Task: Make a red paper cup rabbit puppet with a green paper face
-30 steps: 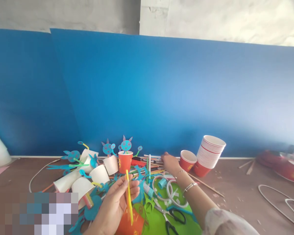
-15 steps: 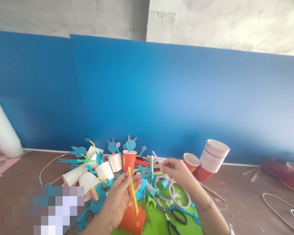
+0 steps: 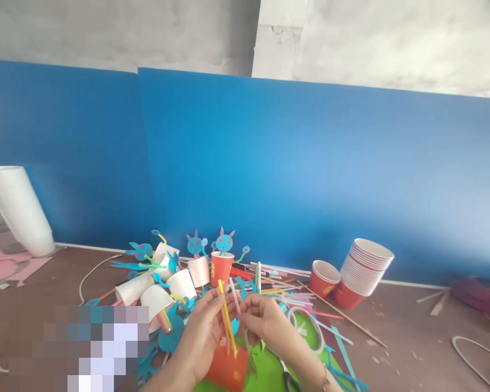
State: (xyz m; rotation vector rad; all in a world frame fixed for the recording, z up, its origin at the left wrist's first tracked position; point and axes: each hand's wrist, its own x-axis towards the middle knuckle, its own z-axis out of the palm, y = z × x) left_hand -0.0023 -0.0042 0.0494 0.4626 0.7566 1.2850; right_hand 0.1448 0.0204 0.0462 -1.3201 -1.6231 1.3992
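Centrally, low in frame: left hand (image 3: 204, 325) pinches yellow straw (image 3: 224, 302) and orange straw (image 3: 227, 340) together. Right hand (image 3: 265, 322) just beside, fingers closed on pale straw (image 3: 234, 294). Tipped red cup (image 3: 229, 369) below both hands, over green sheet (image 3: 265, 373), bottom centre. Behind hands, upright cup (image 3: 221, 268) with blue figure (image 3: 224, 243). Cup stack (image 3: 363, 271) in lower right; white tape roll (image 3: 320, 332) right of right hand.
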